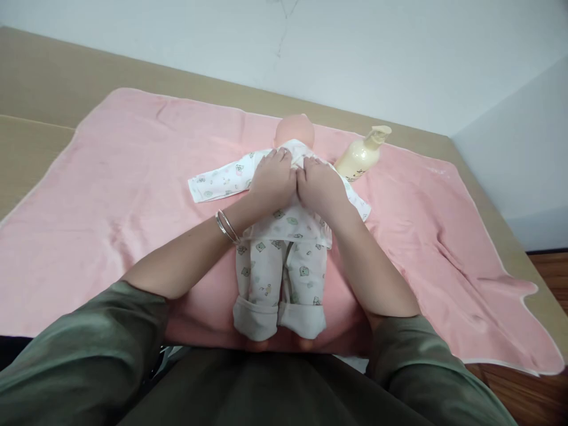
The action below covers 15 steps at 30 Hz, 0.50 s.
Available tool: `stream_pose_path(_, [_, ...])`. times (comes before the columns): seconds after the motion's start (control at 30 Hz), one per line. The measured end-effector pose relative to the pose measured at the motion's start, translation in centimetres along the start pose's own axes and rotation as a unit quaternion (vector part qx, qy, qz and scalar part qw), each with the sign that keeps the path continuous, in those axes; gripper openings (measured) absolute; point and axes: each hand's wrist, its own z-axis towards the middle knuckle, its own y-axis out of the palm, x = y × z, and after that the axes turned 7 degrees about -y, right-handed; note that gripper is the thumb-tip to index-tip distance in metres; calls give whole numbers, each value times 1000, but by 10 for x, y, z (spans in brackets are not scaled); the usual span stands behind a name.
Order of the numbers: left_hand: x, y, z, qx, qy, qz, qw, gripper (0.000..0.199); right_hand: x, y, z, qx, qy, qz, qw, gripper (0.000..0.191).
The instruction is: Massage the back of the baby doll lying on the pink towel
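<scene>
A baby doll (293, 131) lies along the middle of a pink blanket, its head away from me and its feet toward me. It wears a white printed shirt (288, 228) and matching trousers (266, 272) with turned-up cuffs. My left hand (274, 180) is closed on the chest of the shirt, just below the collar. Beside it, my right hand (322, 186) also grips the shirt, with the two thumbs close together at the middle. The cloth between my fingers is mostly hidden. One shirt sleeve (219, 180) stretches out to the left.
A cream pump bottle (360, 157) stands on the blanket just right of the doll's head. The pink blanket (133, 160) covers much of a wooden table (39, 65), which meets a white wall (355, 59) at the back. Brown flooring shows at lower right.
</scene>
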Motion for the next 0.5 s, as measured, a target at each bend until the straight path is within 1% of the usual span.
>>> stream_pose_path(0.1, [-14,-3,17,-6,-7,-21,1000,43,-13,-4,-9,1,-10,-25,1000,46])
stream_pose_path(0.2, [-17,-3,20,1,-25,-26,999,41,-8,0,-4,8,-13,9,1000,43])
stream_pose_path(0.27, [-10,-2,12,10,-27,-9,1000,38,4,6,5,28,-11,60,998,42])
stream_pose_path(0.33, [1,0,-1,13,-16,11,1000,38,18,12,15,55,-4,94,994,42])
stream_pose_path(0.4, [12,1,-16,13,2,26,1000,42,27,18,22,65,2,96,993,45])
stream_pose_path(0.5, [22,-1,-27,10,19,42,999,49,30,21,25,51,3,67,996,49])
